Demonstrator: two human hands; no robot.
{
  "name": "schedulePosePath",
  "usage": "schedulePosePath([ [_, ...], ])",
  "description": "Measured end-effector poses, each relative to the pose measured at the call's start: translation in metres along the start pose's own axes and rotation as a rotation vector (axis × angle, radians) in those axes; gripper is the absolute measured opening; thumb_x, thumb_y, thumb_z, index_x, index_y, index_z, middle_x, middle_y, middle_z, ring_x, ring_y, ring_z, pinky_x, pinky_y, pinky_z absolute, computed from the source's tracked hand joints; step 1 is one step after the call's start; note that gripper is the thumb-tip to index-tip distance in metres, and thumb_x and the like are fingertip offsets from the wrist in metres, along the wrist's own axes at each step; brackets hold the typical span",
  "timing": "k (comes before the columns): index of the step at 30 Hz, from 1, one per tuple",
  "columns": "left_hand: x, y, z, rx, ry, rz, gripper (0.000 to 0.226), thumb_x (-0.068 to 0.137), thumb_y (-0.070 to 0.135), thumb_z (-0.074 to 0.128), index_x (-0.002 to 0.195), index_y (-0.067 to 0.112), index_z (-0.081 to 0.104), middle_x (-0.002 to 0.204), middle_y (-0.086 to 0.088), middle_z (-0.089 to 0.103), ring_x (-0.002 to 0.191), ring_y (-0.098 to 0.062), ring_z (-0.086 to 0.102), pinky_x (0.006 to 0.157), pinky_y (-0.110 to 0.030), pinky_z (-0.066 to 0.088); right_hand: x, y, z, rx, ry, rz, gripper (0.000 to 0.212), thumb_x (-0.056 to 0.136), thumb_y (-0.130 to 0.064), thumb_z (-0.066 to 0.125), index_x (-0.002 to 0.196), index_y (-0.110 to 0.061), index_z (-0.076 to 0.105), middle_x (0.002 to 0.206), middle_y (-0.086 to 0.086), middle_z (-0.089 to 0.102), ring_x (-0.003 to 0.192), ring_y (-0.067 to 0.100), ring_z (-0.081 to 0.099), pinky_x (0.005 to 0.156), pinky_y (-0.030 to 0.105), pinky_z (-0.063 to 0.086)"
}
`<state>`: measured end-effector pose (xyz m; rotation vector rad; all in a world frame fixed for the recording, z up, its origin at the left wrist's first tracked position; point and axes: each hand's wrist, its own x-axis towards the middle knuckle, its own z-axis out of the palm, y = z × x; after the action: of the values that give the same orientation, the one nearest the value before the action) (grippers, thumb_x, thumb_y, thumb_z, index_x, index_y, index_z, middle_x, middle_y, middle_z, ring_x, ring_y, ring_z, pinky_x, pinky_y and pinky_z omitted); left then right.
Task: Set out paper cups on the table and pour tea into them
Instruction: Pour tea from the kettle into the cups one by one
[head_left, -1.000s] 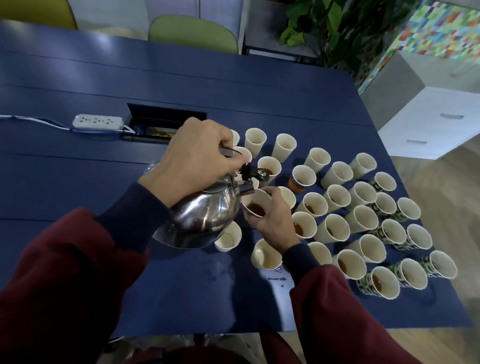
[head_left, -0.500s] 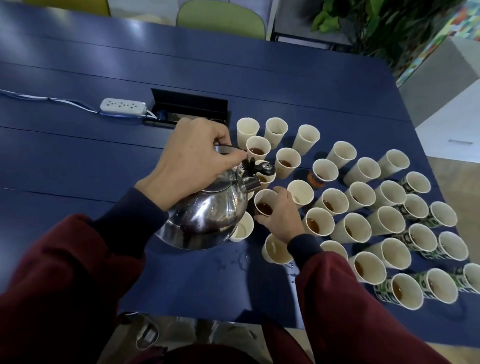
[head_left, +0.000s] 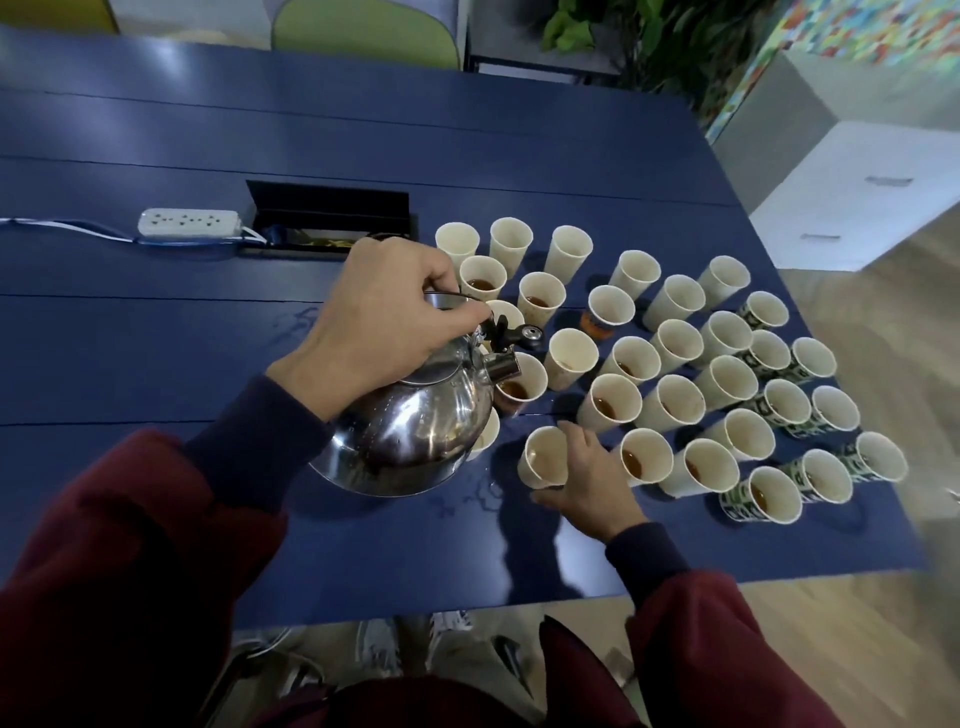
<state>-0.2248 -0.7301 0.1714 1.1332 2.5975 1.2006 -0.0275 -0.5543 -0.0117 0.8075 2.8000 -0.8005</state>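
Head view: your left hand (head_left: 384, 322) grips the kettle (head_left: 410, 436) by its handle, spout over a poured cup (head_left: 519, 387). Your right hand (head_left: 587, 480) wraps its fingers round the next cup (head_left: 540, 460), upright, just toward the near edge of the desk (head_left: 156, 364) from the spout, beside the kettle's belly.

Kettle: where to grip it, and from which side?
Take the kettle by its arched top handle, fingers curled round it from above, on the side away from the spout, as the left hand does. The body is smooth, round and tilted. The spout side is crowded with cups; the right hand holds the near cup.
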Motion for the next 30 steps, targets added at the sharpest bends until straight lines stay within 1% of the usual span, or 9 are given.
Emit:
schedulePosePath([
  [4, -0.01, -0.005, -0.004, -0.005, -0.021, -0.005, 0.03, 0.077, 0.038, 0.08, 0.06, 0.019, 0.065, 0.054, 0.01, 0.055, 0.054, -0.007, 0.05, 0.056, -0.022, 0.038, -0.008, -0.006, 0.014, 0.165, 0.19, 0.027, 0.063, 0.077, -0.029, 0.086, 0.124, -0.009, 0.05, 0.119, 0.009, 0.058, 0.106, 0.029, 0.057, 0.082, 0.03, 0.042],
  [6, -0.015, -0.007, -0.006, -0.01, -0.038, -0.006, 0.029, 0.077, 0.038, 0.081, 0.059, 0.025, 0.062, 0.054, 0.011, 0.053, 0.054, -0.006, 0.049, 0.054, -0.019, 0.034, -0.013, -0.016, 0.012, 0.245, 0.253, -0.001, 0.061, 0.077, -0.029, 0.086, 0.123, -0.011, 0.05, 0.116, 0.004, 0.058, 0.101, 0.023, 0.056, 0.08, 0.028, 0.041],
  [10, -0.024, -0.013, -0.009, -0.02, -0.105, 0.029, 0.03, 0.077, 0.037, 0.081, 0.061, 0.019, 0.064, 0.056, 0.005, 0.058, 0.056, -0.011, 0.05, 0.056, -0.025, 0.036, -0.017, -0.045, 0.004, 0.302, 0.39, -0.158, 0.058, 0.076, -0.021, 0.085, 0.124, -0.011, 0.054, 0.113, 0.004, 0.054, 0.099, 0.01, 0.05, 0.085, 0.006, 0.035],
  [12, -0.027, -0.013, -0.01, -0.031, -0.127, 0.048, 0.031, 0.077, 0.034, 0.081, 0.06, 0.015, 0.063, 0.053, 0.002, 0.055, 0.055, -0.013, 0.045, 0.056, -0.027, 0.036, -0.016, -0.059, 0.001, 0.316, 0.416, -0.195, 0.06, 0.074, -0.015, 0.083, 0.127, -0.008, 0.054, 0.113, 0.005, 0.051, 0.101, 0.008, 0.047, 0.089, 0.003, 0.033],
  [14, -0.03, -0.012, -0.012, -0.01, -0.136, 0.074, 0.032, 0.076, 0.032, 0.081, 0.059, 0.013, 0.061, 0.05, 0.0, 0.05, 0.052, -0.013, 0.039, 0.056, -0.03, 0.036, -0.015, -0.071, -0.001, 0.317, 0.412, -0.218, 0.063, 0.073, -0.014, 0.083, 0.128, -0.008, 0.053, 0.113, 0.004, 0.052, 0.101, 0.007, 0.047, 0.087, 0.007, 0.035],
  [17, -0.031, -0.011, -0.016, 0.062, -0.13, 0.106, 0.033, 0.074, 0.036, 0.079, 0.057, 0.017, 0.058, 0.046, 0.004, 0.043, 0.05, -0.012, 0.038, 0.058, -0.033, 0.041, -0.015, -0.086, 0.0, 0.329, 0.398, -0.234, 0.064, 0.073, -0.028, 0.079, 0.129, -0.015, 0.051, 0.112, 0.002, 0.059, 0.103, 0.02, 0.055, 0.086, 0.032, 0.046],
  [20, -0.032, -0.007, -0.021, 0.142, -0.126, 0.142, 0.034, 0.073, 0.039, 0.075, 0.055, 0.024, 0.05, 0.046, 0.007, 0.037, 0.052, -0.009, 0.035, 0.065, -0.039, 0.049, -0.016, -0.097, 0.005, 0.337, 0.413, -0.252, 0.064, 0.074, -0.044, 0.072, 0.129, -0.019, 0.05, 0.112, 0.0, 0.063, 0.101, 0.025, 0.057, 0.082, 0.043, 0.049],
  [26, -0.031, -0.001, -0.027, 0.262, -0.163, 0.201, 0.027, 0.074, 0.033, 0.071, 0.061, 0.015, 0.056, 0.049, 0.004, 0.038, 0.056, -0.011, 0.035, 0.056, -0.034, 0.038, -0.013, -0.105, 0.016, 0.358, 0.399, -0.262, 0.06, 0.074, -0.032, 0.083, 0.125, -0.018, 0.054, 0.114, -0.004, 0.061, 0.102, 0.023, 0.054, 0.084, 0.045, 0.048],
  [30, -0.032, -0.001, -0.03, 0.292, -0.179, 0.223, 0.026, 0.074, 0.032, 0.069, 0.061, 0.014, 0.058, 0.049, 0.003, 0.038, 0.055, -0.016, 0.037, 0.055, -0.037, 0.043, -0.015, -0.111, 0.019, 0.369, 0.43, -0.268, 0.057, 0.076, -0.026, 0.084, 0.124, -0.019, 0.055, 0.111, -0.013, 0.054, 0.103, 0.019, 0.051, 0.085, 0.038, 0.047],
])
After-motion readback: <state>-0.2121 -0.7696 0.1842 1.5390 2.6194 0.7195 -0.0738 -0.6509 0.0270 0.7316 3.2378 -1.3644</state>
